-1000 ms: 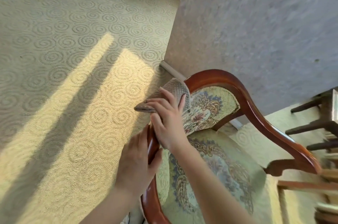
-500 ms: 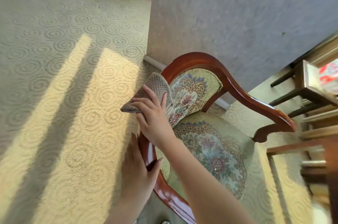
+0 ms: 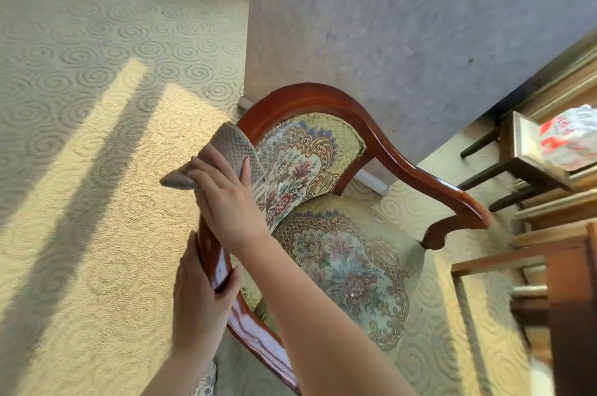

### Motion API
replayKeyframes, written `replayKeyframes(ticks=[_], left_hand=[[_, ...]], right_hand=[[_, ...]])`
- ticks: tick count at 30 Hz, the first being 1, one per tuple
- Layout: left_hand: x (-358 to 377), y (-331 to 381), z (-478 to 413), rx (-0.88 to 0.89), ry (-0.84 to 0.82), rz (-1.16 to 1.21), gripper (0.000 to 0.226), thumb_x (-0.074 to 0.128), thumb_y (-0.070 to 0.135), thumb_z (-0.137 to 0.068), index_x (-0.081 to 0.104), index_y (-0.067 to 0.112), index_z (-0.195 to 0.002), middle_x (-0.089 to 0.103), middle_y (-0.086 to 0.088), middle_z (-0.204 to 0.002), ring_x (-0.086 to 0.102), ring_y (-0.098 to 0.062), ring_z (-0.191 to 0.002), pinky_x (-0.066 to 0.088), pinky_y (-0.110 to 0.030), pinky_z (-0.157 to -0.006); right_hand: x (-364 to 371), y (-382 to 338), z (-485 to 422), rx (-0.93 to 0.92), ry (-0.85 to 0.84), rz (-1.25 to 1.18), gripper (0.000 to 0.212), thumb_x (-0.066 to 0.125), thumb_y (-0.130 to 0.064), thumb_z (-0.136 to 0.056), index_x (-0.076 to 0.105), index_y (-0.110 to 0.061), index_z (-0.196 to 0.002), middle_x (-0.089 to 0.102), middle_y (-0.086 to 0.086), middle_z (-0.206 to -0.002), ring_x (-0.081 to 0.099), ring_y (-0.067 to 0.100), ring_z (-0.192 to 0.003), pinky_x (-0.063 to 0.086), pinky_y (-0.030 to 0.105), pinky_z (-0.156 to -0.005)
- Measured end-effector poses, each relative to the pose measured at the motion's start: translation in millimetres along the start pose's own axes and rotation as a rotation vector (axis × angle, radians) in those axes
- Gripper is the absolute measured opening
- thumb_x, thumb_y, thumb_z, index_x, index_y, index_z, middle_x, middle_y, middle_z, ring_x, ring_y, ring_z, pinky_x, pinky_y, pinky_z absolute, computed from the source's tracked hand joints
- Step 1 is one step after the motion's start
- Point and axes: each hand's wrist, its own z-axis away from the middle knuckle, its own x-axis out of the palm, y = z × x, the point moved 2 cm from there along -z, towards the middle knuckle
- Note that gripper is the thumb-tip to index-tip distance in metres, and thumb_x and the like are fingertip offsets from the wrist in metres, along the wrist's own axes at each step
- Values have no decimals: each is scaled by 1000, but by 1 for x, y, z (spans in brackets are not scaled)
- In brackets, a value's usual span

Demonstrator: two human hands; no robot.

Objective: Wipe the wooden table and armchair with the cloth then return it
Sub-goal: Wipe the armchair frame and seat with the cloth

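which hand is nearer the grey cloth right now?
Right. The right hand presses the cloth onto the armchair's wooden frame. The left hand is lower, gripping the near armrest, apart from the cloth.

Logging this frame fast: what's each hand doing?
Left hand: closed around the armchair frame.
Right hand: pressing the cloth onto it.

Swirl-patterned beige carpet (image 3: 97, 72), sunlit bands across it; grey textured wall (image 3: 387, 24); dark wooden stool (image 3: 517, 156) at right.
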Motion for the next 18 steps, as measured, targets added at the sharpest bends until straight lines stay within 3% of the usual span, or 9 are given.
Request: replayKeyframes(ticks=[2, 3, 5, 7, 10, 14, 16, 18], left_hand=[[2, 0, 1, -16, 10, -17, 81, 71, 31, -77, 27, 17, -143, 50, -16, -132, 50, -35, -121, 45, -54, -99], [2, 0, 3, -26, 30, -43, 83, 70, 34, -78, 23, 20, -145, 48, -15, -135, 48, -33, -123, 44, -53, -102], [3, 1, 7, -50, 84, -88, 87, 68, 39, -80, 16, 22, -147, 42, -12, -140, 44, -32, -127, 42, -50, -106], [6, 2, 10, -67, 139, -106, 87, 67, 39, -80, 15, 20, -148, 40, -13, -141, 42, -33, -128, 41, -52, -105], [14, 9, 16, -76, 207, -133, 86, 64, 34, -84, 9, 19, -149, 32, -16, -150, 34, -36, -136, 36, -54, -109], [29, 22, 29, -59, 288, -265, 91, 62, 31, -87, -1, 14, -150, 16, -18, -158, 19, -36, -144, 24, -53, -114], [39, 35, 41, 17, 343, -411, 90, 62, 31, -86, 2, 13, -150, 8, -16, -161, 10, -32, -147, 15, -53, -115], [56, 51, 55, 128, 326, -494, 85, 61, 30, -86, 9, 14, -150, 7, -15, -161, 8, -31, -148, 12, -51, -116]], right_hand=[[-19, 4, -9, 104, 56, -91, 31, 42, -15, -100, 55, -5, -127, 49, 11, -145, 27, 25, -144, 9, 62, -113], [-34, 9, -12, 195, 120, -183, 32, 39, -16, -101, 54, -6, -128, 52, 15, -141, 38, 30, -137, 25, 57, -110], [-70, 28, -13, 446, 285, -440, 33, 34, -18, -102, 51, -6, -128, 61, 22, -125, 59, 35, -110, 49, 48, -87], [-104, 54, -3, 673, 381, -668, 38, 33, -21, -102, 45, -9, -137, 58, 16, -130, 57, 31, -115, 49, 50, -97], [-148, 100, 35, 777, 481, -874, 37, 35, -20, -101, 45, -11, -136, 53, 14, -135, 52, 30, -123, 43, 55, -104], [-194, 149, 103, 782, 538, -816, 31, 37, -19, -99, 51, -13, -126, 57, 14, -129, 54, 32, -118, 44, 50, -103], [-208, 175, 142, 791, 554, -766, 32, 37, -20, -98, 52, -13, -126, 61, 12, -124, 56, 28, -112, 45, 41, -94], [-213, 202, 180, 842, 550, -721, 33, 38, -20, -98, 53, -15, -127, 61, 12, -126, 56, 27, -114, 45, 43, -98]])
